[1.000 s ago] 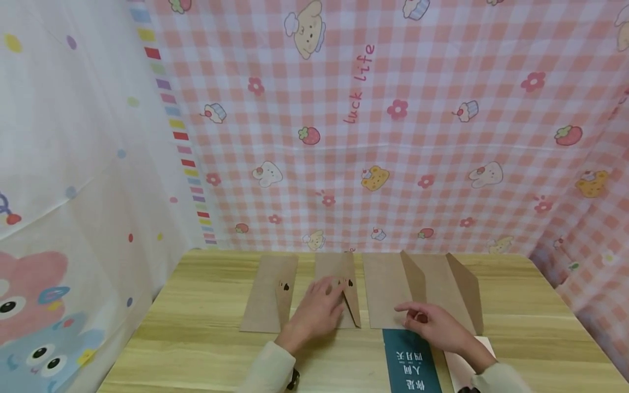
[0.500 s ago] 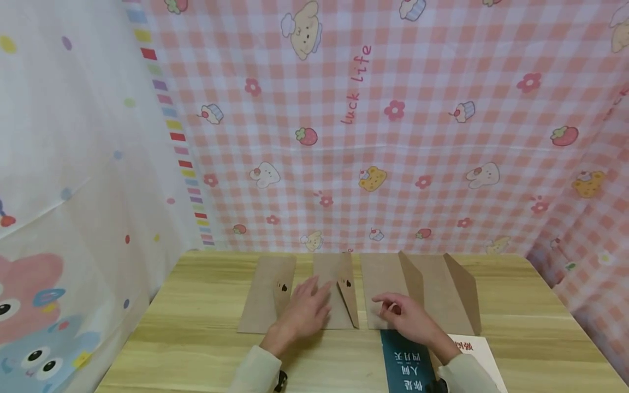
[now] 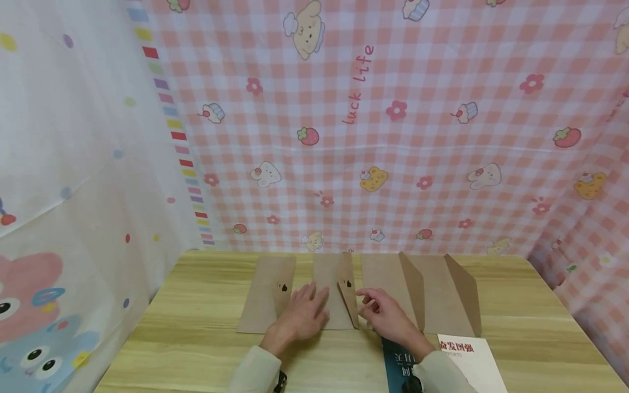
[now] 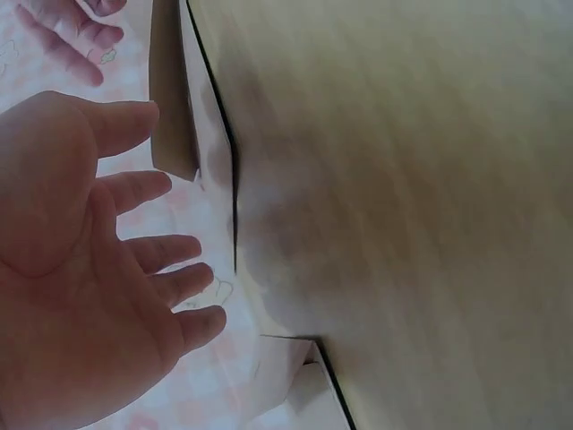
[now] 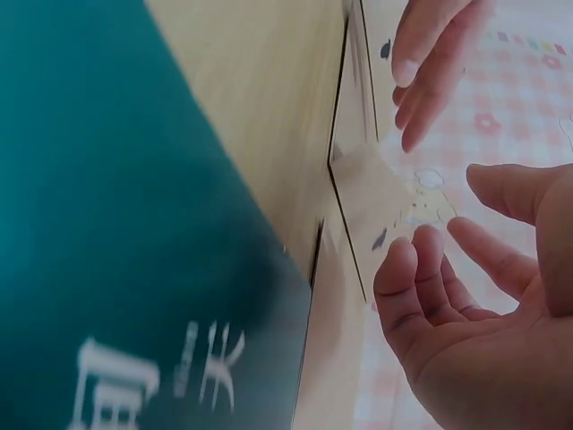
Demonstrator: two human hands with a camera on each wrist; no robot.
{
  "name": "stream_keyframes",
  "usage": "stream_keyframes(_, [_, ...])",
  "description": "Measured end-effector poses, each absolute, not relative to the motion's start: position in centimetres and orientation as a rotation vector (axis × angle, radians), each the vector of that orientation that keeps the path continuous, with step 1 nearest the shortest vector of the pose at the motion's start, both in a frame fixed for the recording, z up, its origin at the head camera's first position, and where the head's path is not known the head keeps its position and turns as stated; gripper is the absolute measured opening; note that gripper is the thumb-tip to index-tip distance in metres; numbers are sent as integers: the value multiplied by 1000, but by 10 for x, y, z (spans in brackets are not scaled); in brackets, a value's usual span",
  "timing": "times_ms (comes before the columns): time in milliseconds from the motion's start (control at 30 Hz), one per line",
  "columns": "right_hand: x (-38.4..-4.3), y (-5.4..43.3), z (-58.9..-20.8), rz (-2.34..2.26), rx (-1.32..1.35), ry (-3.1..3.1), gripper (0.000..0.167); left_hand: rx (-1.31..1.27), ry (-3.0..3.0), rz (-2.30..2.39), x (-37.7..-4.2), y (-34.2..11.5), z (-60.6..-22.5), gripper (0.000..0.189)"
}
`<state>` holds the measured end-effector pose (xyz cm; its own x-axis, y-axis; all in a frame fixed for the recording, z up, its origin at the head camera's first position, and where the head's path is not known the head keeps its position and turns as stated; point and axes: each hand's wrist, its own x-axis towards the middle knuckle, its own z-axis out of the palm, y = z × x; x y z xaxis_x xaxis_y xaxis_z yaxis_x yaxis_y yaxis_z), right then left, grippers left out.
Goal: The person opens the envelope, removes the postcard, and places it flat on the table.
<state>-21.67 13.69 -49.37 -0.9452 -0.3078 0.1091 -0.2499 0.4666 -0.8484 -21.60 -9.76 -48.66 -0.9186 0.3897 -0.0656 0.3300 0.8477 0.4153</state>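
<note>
Several kraft-paper envelopes lie in a row on the table. My left hand (image 3: 297,316), fingers spread and relaxed, hovers over the lower left part of the second envelope (image 3: 325,278) from the left; the left wrist view shows the same palm (image 4: 89,260) with nothing in it. To the right, my right hand (image 3: 388,319) has its index finger pointing left, right at the raised flap (image 3: 349,303) of that envelope. In the right wrist view its other fingers (image 5: 403,296) curl loosely and hold nothing. The flap bears a small dark print.
The leftmost envelope (image 3: 257,300) lies left of my left hand. Two more envelopes, one (image 3: 383,273) partly under my right hand and one (image 3: 439,295) beyond it, have flaps standing up. A teal book (image 3: 393,365) and a white book (image 3: 474,365) lie at the front right.
My right hand has moved left from over the third envelope to the second envelope's flap. My left hand has drawn back left from that flap. More of the white book shows.
</note>
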Motion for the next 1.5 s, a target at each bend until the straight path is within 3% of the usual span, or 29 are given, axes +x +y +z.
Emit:
stream_keyframes(667, [-224,107,-499,-1369,-428,2683,53,504,2820,489,-219,-102,-491,55])
stream_keyframes(1500, [-222,110,-502,-1198,-446,2687,65,505,2780,325,-220,-93,-488,54])
